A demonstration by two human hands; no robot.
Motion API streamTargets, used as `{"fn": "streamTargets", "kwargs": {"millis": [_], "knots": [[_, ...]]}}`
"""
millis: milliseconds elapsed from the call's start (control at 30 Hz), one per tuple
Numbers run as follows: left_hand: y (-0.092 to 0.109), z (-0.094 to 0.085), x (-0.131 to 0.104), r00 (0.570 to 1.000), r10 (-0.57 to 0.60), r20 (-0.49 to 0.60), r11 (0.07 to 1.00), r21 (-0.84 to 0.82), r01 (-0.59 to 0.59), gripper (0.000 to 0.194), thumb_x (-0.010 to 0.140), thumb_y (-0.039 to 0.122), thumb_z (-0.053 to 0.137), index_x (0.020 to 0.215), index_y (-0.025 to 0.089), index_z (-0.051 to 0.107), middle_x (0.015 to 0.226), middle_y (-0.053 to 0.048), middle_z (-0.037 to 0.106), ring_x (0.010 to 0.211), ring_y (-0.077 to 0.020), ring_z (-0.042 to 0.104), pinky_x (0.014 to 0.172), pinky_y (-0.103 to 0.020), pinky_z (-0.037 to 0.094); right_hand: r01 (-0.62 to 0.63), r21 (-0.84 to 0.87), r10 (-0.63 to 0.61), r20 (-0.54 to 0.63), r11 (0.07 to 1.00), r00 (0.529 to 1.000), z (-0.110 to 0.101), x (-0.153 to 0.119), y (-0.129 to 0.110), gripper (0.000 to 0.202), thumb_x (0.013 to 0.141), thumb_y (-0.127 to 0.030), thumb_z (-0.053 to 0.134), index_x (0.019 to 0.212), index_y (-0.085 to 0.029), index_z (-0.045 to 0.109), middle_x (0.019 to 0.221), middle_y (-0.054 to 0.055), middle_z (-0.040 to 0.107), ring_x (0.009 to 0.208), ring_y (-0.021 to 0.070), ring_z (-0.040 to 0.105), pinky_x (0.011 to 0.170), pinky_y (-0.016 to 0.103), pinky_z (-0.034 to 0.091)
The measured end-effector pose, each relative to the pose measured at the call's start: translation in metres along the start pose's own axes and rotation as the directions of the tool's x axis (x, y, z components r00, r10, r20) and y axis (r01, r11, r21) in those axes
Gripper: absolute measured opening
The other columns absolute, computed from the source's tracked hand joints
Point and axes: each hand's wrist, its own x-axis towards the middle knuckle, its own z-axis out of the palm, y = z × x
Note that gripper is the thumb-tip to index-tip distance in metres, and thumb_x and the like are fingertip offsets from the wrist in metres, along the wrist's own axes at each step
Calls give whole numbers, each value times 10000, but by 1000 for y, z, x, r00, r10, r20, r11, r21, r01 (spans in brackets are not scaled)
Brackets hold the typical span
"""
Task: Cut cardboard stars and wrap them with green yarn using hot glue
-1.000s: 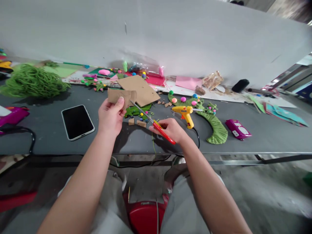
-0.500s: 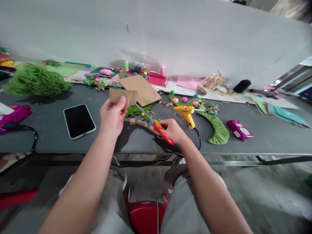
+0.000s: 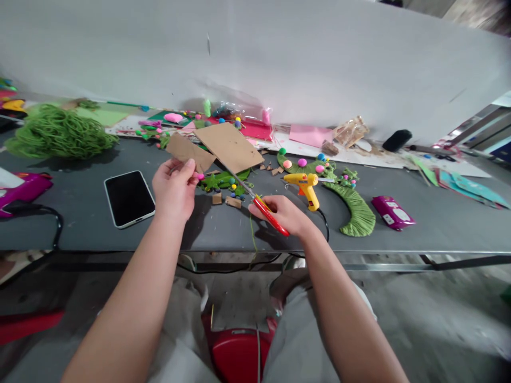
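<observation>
My left hand point(image 3: 174, 186) pinches a small piece of brown cardboard point(image 3: 190, 151) between thumb and fingers, tilted down to the right. My right hand point(image 3: 278, 213) is closed round red-and-yellow handled scissors point(image 3: 268, 211). Their blades point up and left, and their tips are apart from the held piece. A larger cardboard sheet point(image 3: 233, 146) lies behind. Below the hands are green leafy pieces point(image 3: 217, 181) with small pompoms and little cardboard offcuts point(image 3: 233, 201). A pink bit point(image 3: 198, 176) shows beside my left fingertips; whether they touch it I cannot tell.
A phone point(image 3: 130, 198) and green yarn point(image 3: 64, 132) lie to the left. On the right are a yellow glue gun point(image 3: 303, 187) with its cord, a green wrapped crescent point(image 3: 355, 210) with pompoms, and a purple packet point(image 3: 393, 213). A wall point(image 3: 255, 58) rises behind.
My left hand has moved left and slightly down, turning the cardboard piece. The piece has come away from the scissor tips. My right hand has barely shifted.
</observation>
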Motion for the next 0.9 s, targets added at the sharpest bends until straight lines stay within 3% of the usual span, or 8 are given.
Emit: {"fn": "streamTargets", "kwargs": {"millis": [100, 200, 467, 700, 900], "knots": [[-2, -3, 1, 1000, 23, 21, 999, 33, -23, 315, 585, 229, 953, 710, 215, 664, 677, 21, 657, 568, -77, 582, 482, -181, 445, 12, 44, -12, -1, 999, 1000, 1, 2, 4, 538, 821, -713, 606, 709, -204, 471, 677, -37, 367, 642, 115, 310, 571, 263, 264], [-5, -6, 2, 997, 71, 12, 994, 79, -71, 258, 632, 271, 931, 810, 241, 746, 781, -8, 713, 582, -96, 596, 437, -207, 402, 13, 59, -12, -6, 998, 1000, 1, 2, 5, 539, 810, -710, 621, 709, -201, 474, 685, -38, 356, 644, 114, 296, 573, 265, 263], [-4, -14, 6, 986, 146, 77, 980, 126, -155, 282, 672, 282, 891, 942, 265, 808, 927, -39, 775, 701, -137, 663, 546, -249, 467, 50, -81, -48, 21, 996, 999, 0, 0, -2, 559, 824, -720, 603, 682, -199, 456, 658, -46, 387, 621, 103, 300, 572, 273, 231], [2, -25, 14, 967, 237, 93, 951, 179, -251, 250, 711, 249, 886, 897, 173, 737, 720, 29, 675, 671, -96, 617, 616, -262, 455, 52, -230, -49, 19, 972, 999, 1, 0, -5, 523, 808, -675, 645, 670, -202, 472, 627, -40, 469, 599, 105, 358, 586, 285, 229], [0, -24, 14, 966, 233, 115, 949, 191, -252, 240, 694, 310, 911, 861, 239, 754, 762, 14, 695, 677, -111, 626, 593, -251, 469, 35, -170, -28, 45, 985, 999, 0, 0, -8, 532, 809, -720, 614, 712, -205, 522, 655, -33, 490, 604, 112, 371, 583, 280, 251]]}}
